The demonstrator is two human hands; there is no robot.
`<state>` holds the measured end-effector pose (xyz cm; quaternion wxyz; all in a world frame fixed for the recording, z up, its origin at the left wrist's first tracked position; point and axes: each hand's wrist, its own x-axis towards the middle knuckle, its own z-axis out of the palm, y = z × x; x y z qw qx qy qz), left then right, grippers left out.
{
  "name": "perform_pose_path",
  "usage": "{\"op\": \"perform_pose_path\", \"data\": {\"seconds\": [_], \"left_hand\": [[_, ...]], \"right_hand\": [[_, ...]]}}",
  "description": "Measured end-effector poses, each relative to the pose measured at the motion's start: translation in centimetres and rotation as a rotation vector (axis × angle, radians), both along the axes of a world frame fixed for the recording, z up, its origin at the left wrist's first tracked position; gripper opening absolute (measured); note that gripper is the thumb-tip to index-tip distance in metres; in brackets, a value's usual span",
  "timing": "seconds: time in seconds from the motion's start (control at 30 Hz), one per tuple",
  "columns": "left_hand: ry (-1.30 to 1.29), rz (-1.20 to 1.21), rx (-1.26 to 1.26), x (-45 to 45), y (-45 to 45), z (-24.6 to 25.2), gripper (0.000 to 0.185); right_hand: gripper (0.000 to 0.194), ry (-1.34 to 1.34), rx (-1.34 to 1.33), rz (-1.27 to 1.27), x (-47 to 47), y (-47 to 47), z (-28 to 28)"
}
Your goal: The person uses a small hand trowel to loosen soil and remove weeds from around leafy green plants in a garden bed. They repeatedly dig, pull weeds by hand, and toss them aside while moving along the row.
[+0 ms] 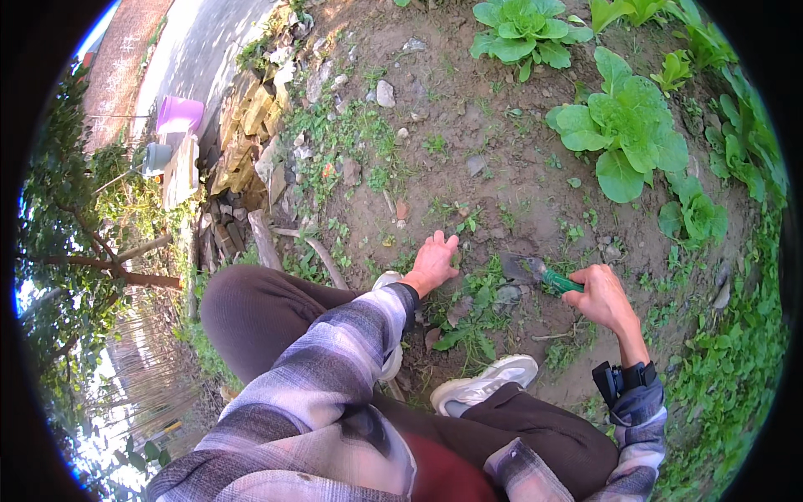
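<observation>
My right hand (600, 297) is closed around the green handle of a small trowel (524, 268). The trowel's flat, soil-stained blade points left and lies close to the ground. Opposite it, my left hand (434, 260) hovers over or rests on the soil, fingers bent and spread; whether they touch the ground is unclear. A patch of leafy weeds (480, 310) grows in the brown soil (439, 182) below and between both hands. A grey stone (507, 296) lies just under the blade.
Leafy green vegetable plants (627, 128) stand at the upper right. Stacked broken stones (251, 119) and a cut branch (320, 254) lie to the left. Beyond are a pink bucket (180, 115) and a grey bucket (157, 158). My shoe (486, 381) rests below the weeds.
</observation>
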<state>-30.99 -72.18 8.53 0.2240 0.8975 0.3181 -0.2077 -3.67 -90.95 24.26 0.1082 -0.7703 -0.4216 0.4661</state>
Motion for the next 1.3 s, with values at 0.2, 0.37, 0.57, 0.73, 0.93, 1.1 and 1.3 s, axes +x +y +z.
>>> {"op": "perform_pose_path", "data": {"seconds": [0.2,0.37,0.57,0.73,0.93,1.1,1.3], "left_hand": [[-0.183,0.123,-0.019,-1.7,0.2,0.6,0.053],[-0.331,0.578,0.072,-1.3,0.9,-0.2,0.056],[-0.477,1.321,0.053,4.7,10.2,0.4,0.051],[-0.616,1.317,-0.234,9.5,23.0,11.0,0.040],[-1.016,1.130,-0.297,12.1,35.6,23.7,0.040],[-0.972,1.221,-0.713,6.4,36.3,16.4,0.026],[-0.650,1.685,-0.909,-3.2,30.5,2.2,0.026]], "right_hand": [[0.025,0.013,0.010,-0.027,0.0,-0.3,-0.1],[0.025,-0.021,0.127,-0.034,-0.1,-0.8,-0.8],[0.022,0.012,-0.023,-0.036,0.3,-0.5,0.1],[0.017,-0.179,0.046,-0.061,1.9,-0.9,3.2],[0.016,-0.569,0.259,0.050,2.5,0.9,3.8],[0.011,-0.736,0.173,-0.055,2.0,5.1,2.7],[0.008,-0.801,0.087,-0.132,2.6,9.7,2.2]]}}
